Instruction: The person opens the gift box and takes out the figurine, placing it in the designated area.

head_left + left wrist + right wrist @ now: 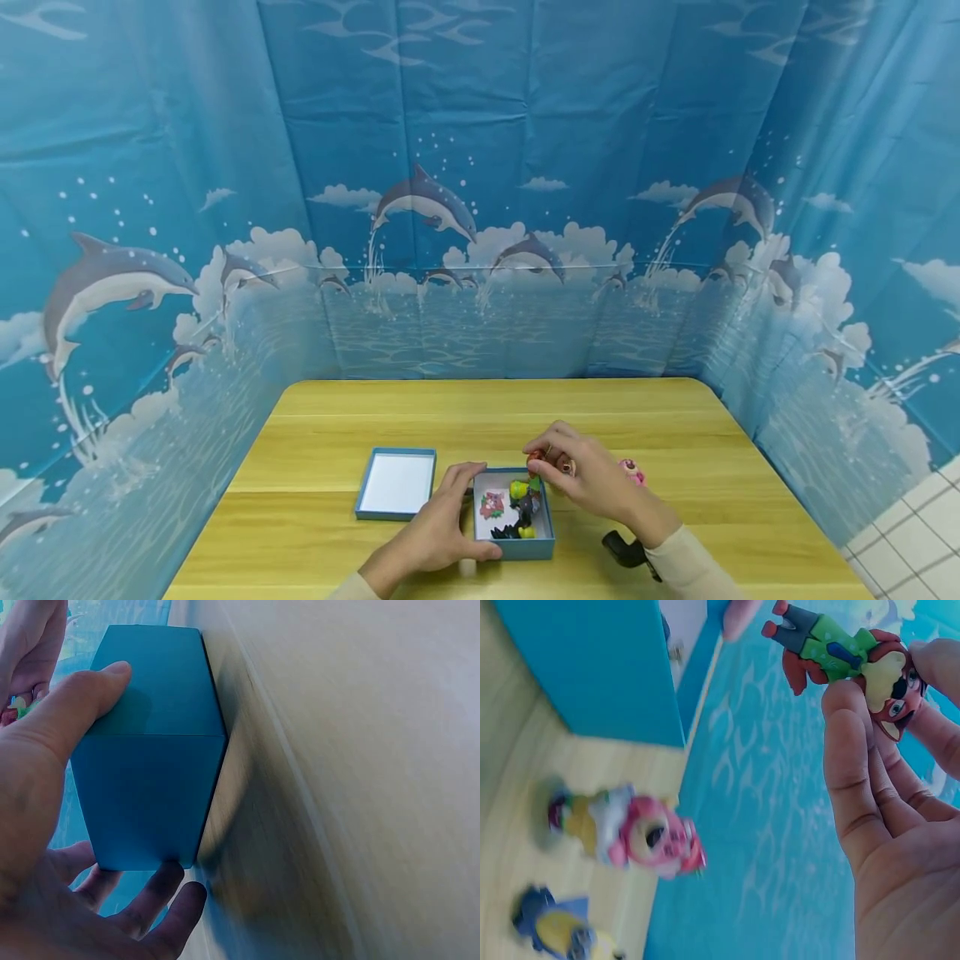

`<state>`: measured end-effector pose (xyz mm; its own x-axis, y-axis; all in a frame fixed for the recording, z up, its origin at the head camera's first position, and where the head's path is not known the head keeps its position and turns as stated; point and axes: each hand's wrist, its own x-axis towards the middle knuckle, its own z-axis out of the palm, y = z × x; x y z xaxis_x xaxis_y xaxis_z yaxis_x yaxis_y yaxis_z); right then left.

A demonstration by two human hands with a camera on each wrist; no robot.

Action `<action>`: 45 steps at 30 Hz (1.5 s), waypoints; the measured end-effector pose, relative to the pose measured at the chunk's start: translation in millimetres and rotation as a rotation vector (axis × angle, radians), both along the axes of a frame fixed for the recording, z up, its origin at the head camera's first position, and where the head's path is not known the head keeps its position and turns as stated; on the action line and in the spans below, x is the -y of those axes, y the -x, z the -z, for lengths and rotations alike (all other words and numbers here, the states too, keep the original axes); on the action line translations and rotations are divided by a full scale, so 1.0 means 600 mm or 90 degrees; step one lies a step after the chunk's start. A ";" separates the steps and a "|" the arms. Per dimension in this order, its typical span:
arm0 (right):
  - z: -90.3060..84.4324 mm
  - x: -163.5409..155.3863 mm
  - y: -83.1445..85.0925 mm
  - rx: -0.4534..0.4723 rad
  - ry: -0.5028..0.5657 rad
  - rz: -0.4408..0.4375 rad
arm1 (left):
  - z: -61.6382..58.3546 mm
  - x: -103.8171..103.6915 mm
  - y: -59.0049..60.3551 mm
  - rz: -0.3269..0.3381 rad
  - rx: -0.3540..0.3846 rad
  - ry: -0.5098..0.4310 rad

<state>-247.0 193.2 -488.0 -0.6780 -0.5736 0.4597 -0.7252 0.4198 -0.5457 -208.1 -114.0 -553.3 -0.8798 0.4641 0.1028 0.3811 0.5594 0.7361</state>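
My left hand [447, 527] grips the near left corner of an open blue box [525, 548], thumb on one wall and fingers along another; the left wrist view shows this grip too. Inside the box lie a pinkish-red figure [492, 505] and several black and yellow-green pieces. Over the box's far right corner, my right hand [588, 475] pinches a fox figurine [844, 656] by its head between thumb and fingers. The fox wears a green shirt, dark tie and grey trousers. In the right wrist view its feet point away from the palm.
A shallow blue lid [396, 482] with a white inside lies left of the box. Right of the box stand a pink bear figurine [656, 834] and a blue and yellow figurine [559, 930]. A black curved object [624, 550] lies near my right sleeve.
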 end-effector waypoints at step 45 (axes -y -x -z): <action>0.033 -0.249 0.023 -0.022 -0.059 0.277 | -0.001 -0.001 0.000 -0.005 0.023 0.000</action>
